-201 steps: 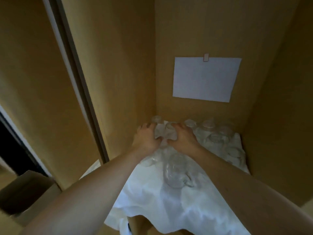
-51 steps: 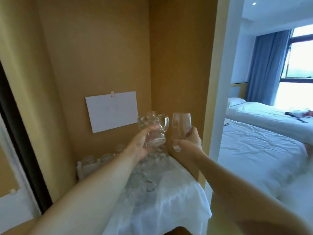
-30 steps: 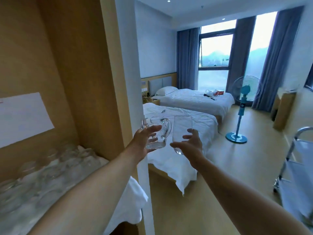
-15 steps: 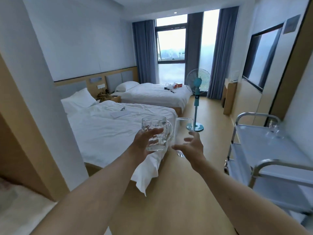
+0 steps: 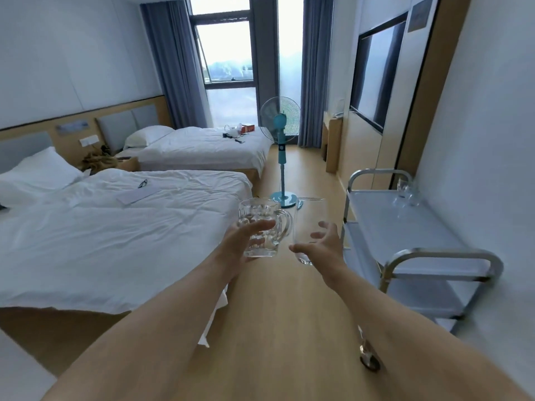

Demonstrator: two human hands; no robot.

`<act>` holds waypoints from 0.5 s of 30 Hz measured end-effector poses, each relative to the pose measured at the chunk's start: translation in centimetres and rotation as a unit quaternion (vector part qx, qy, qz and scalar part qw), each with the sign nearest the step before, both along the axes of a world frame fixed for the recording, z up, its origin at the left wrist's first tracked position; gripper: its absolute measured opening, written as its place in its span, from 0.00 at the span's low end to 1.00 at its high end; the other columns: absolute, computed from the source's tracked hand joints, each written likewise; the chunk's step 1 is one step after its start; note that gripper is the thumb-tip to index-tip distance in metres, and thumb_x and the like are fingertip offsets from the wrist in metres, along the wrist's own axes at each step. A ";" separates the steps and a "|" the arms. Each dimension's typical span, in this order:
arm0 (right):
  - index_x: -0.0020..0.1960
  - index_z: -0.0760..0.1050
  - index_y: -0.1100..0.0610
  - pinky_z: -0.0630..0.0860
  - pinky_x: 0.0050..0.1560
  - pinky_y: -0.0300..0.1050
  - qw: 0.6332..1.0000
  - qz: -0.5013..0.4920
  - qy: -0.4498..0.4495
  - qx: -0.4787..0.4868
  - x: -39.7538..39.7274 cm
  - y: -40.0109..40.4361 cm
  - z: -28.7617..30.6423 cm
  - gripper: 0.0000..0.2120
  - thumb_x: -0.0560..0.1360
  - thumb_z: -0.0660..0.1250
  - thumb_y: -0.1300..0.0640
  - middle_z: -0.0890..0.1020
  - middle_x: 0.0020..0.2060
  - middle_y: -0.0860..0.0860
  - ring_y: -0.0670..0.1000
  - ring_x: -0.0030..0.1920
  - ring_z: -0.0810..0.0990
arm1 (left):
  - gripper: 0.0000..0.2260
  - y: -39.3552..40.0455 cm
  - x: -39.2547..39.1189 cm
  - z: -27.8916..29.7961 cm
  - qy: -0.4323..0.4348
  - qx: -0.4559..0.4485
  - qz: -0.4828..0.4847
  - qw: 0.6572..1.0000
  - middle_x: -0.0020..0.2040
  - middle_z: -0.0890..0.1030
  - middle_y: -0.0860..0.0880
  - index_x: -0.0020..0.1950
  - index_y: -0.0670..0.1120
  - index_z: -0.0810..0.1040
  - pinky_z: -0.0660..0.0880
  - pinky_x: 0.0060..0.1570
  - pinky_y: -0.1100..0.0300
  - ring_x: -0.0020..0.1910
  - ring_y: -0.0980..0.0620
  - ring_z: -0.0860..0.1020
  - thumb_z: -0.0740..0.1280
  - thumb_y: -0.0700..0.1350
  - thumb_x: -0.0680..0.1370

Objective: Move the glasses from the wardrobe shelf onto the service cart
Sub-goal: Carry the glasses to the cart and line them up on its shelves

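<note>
Head view: left grip (image 5: 246,241) clasps mug (image 5: 262,227), right grip (image 5: 321,244) clasps half-hidden tumbler (image 5: 308,221).

- We hold both hands out over the floor (image 5: 278,314), between the near bed (image 5: 121,235) on the left and the service cart (image 5: 417,244) on the right.
- Our left hand (image 5: 243,244) holds the mug (image 5: 260,224); just right of it, our right hand (image 5: 324,247) holds the tumbler (image 5: 308,224).
- Glasses (image 5: 406,192) stand on the cart's top shelf, at its far right corner.
- The fan (image 5: 280,131) stands beyond our hands, right of the far bed (image 5: 202,146).
</note>
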State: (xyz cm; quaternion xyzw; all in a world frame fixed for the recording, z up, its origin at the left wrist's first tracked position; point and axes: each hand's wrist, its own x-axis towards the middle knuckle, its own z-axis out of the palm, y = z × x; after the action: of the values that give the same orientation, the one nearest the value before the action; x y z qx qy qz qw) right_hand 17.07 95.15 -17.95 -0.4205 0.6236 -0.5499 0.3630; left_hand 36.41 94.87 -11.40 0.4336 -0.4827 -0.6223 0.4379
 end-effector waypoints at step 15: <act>0.70 0.64 0.53 0.79 0.57 0.53 0.991 -0.133 0.012 0.027 -1.7 -16.8 -1.4 0.46 0.59 0.85 0.57 0.77 0.57 0.54 0.54 0.57 0.79 | 0.15 -23.8 -2.0 -4.4 0.025 0.056 -0.132 0.989 0.52 0.86 0.42 0.54 0.50 0.86 0.82 0.45 0.49 0.47 0.44 0.85 0.79 0.46 0.68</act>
State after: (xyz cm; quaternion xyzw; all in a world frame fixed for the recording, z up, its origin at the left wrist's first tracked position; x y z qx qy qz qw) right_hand 15.40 78.33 -19.39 -0.3300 0.6933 -0.5712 0.2902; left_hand 34.42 71.03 -15.83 0.3740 -0.4886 -0.7118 0.3387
